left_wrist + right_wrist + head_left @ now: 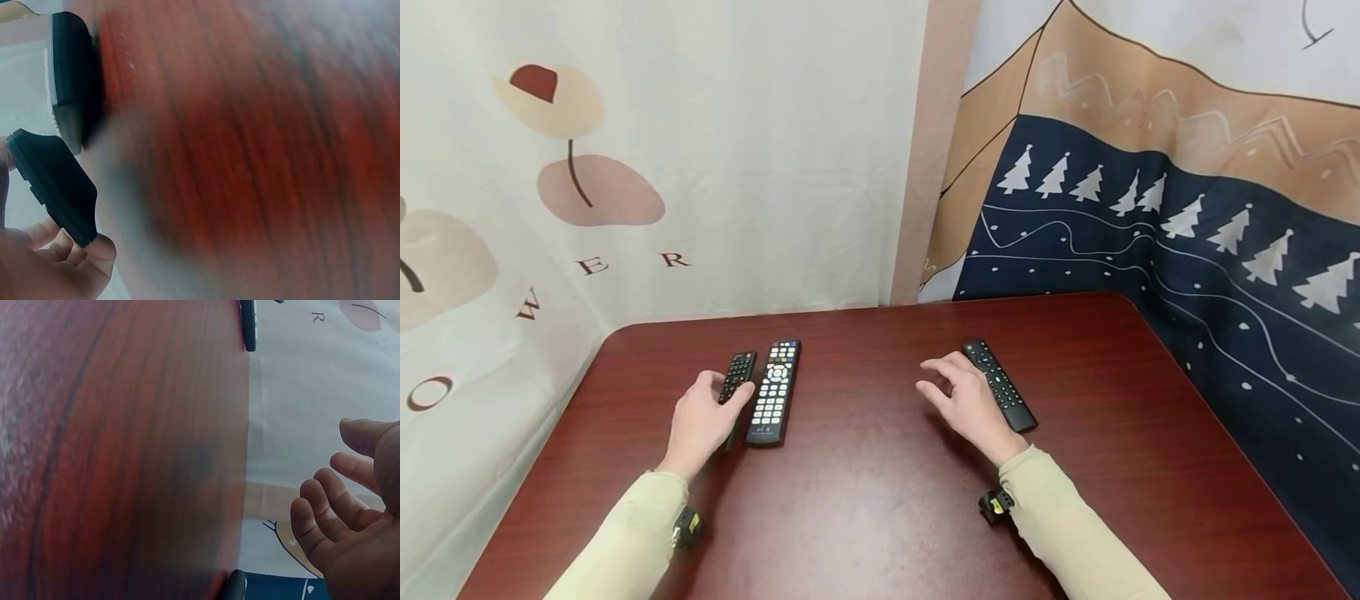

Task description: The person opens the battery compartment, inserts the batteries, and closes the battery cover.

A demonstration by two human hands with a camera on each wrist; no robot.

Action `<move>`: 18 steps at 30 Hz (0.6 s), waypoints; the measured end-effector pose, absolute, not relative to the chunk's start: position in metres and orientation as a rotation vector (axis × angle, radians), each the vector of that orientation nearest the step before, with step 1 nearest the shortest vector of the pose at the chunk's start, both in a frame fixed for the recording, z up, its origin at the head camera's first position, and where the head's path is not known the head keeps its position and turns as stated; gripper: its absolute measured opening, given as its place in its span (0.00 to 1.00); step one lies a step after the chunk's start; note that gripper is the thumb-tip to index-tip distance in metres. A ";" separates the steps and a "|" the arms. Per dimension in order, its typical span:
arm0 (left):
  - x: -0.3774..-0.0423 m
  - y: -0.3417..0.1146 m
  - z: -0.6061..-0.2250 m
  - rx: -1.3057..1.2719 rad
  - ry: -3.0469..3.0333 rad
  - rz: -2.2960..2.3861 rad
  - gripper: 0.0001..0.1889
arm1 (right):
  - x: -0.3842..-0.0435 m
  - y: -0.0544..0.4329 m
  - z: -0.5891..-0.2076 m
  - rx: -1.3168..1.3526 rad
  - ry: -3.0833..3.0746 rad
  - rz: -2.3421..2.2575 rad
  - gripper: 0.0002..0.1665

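Note:
My left hand (703,421) grips a slim black remote control (741,372) by its sides, thumb on the right edge and fingers on the left. In the left wrist view this remote (56,184) is raised off the table and tilted. Just right of it lies a larger black remote with white buttons (773,396), flat on the table. My right hand (967,404) hovers above the table with relaxed, slightly bent fingers and nothing in them. A third black remote (1002,387) lies slantwise beside that hand, partly behind it. The right wrist view shows the hand's bare palm (356,550).
The table (865,500) has a dark red wood-grain top with rounded far corners. A pale printed curtain (790,167) hangs along its back and left sides. A navy and tan cloth with white trees (1075,225) borders the right.

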State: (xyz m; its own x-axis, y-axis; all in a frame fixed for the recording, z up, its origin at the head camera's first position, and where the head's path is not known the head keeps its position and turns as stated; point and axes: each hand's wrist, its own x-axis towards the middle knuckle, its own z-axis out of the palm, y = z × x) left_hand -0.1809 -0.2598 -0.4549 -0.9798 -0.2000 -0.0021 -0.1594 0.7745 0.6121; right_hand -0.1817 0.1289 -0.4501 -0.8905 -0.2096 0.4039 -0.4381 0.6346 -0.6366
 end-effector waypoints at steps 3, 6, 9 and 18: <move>-0.182 -0.261 -0.458 0.286 -2.903 -0.968 0.37 | -0.181 0.130 -0.449 0.512 -2.574 1.102 0.18; -0.183 -0.264 -0.461 0.292 -2.913 -0.943 0.38 | -0.181 0.131 -0.449 0.509 -2.570 1.096 0.17; -0.184 -0.266 -0.463 0.304 -2.927 -0.918 0.38 | -0.183 0.132 -0.451 0.514 -2.565 1.088 0.18; -0.188 -0.271 -0.465 0.323 -2.983 -0.861 0.37 | -0.185 0.136 -0.449 0.496 -2.590 1.070 0.19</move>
